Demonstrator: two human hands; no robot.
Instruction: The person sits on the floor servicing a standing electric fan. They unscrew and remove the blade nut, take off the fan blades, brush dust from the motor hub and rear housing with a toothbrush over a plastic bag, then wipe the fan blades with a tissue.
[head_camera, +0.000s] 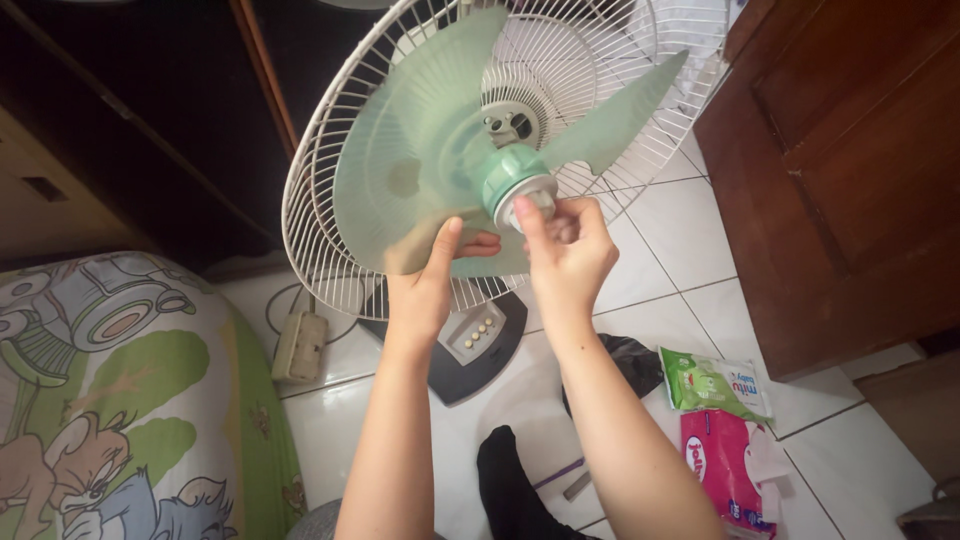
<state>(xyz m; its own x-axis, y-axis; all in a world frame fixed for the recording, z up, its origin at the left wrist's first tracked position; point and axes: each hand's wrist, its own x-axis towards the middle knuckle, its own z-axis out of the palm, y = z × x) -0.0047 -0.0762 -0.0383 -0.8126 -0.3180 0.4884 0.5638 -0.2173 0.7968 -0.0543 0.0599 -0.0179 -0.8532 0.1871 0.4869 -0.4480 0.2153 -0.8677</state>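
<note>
A stand fan faces me with its front guard off; the white rear wire guard (330, 180) rings the translucent green blade (420, 150). My left hand (430, 275) grips the lower lobe of the blade, thumb on its front, fingers behind. My right hand (565, 245) pinches the white knob at the tip of the green hub cap (510, 175) in the blade's middle. Behind the hub the motor shaft housing (512, 125) shows through the guard.
The fan's dark base with a button panel (480, 335) stands on white floor tiles. A power strip (300, 345) lies to the left beside a cartoon-print cushion (120, 400). A green wipes pack (715, 385), a pink pack (725, 465), dark cloth (630, 360) and a wooden cabinet (850, 180) are on the right.
</note>
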